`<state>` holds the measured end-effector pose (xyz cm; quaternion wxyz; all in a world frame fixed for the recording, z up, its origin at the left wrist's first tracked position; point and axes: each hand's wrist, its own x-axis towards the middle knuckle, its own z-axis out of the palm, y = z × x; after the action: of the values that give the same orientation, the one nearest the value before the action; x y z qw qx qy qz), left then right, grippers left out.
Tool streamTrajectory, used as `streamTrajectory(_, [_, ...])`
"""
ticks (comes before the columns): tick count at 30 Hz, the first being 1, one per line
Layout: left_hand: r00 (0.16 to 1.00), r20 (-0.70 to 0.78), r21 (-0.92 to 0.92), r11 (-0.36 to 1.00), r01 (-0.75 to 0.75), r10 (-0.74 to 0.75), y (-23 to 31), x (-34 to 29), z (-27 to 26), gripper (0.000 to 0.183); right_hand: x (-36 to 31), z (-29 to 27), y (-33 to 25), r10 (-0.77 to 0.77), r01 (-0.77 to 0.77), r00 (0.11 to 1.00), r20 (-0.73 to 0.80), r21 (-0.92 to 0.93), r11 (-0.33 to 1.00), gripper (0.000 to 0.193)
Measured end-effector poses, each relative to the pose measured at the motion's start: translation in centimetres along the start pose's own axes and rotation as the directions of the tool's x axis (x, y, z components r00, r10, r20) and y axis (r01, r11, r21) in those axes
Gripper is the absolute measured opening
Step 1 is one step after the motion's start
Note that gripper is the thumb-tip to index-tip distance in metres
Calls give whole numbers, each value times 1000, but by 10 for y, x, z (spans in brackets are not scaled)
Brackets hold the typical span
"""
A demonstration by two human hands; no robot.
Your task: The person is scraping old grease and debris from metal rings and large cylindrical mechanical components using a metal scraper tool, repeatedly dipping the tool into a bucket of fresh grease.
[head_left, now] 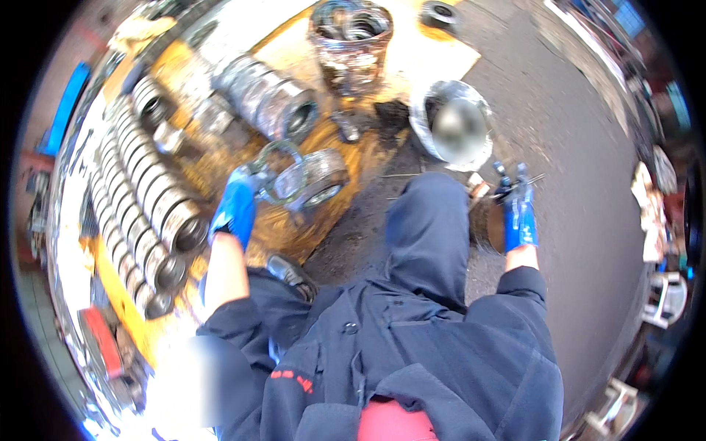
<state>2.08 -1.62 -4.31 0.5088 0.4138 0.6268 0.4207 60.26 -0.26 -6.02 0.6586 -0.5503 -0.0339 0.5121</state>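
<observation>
My left hand (237, 202), in a blue glove, grips a thin greasy metal ring (281, 200) by its left side. The ring is tilted over a short, hollow metal cylinder (327, 173) lying on the yellow board; I cannot tell whether they touch. My right hand (521, 213), also blue-gloved with dark-stained fingertips, is right of my knee. A thin rod (537, 178) sticks out past its fingers, and a small brown and white piece (479, 187) is at their left. What the fingers hold is unclear. Below them stands a brownish can-like thing (483, 226), partly hidden.
Rows of metal rings (151, 180) lie on the left, beside a larger ribbed cylinder (261, 95). A grimy bucket full of rings (351, 55) stands ahead, with a pale bucket (450, 125) nearer right. A dark ring (439, 15) sits farther off. My shoe (289, 273) is beside the board.
</observation>
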Motion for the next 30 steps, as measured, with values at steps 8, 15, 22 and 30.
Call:
streamTrajectory(8, [975,-118,-252,955,156,-190,6,17,-19,13,-99,224,-1,107,531,399,911,-325,782,34])
streamTrajectory(15, [996,-85,-279,958,-62,40,36,-6,-39,18,-182,282,72,257,932,-360,897,357,60,47])
streamTrajectory(22, [994,-108,-255,965,-55,28,44,-13,-40,22,-183,274,86,498,875,-271,824,426,-229,69])
streamTrajectory(30, [997,-45,-58,996,65,-68,36,-2,-42,20,-182,275,88,479,884,-319,818,439,-161,68])
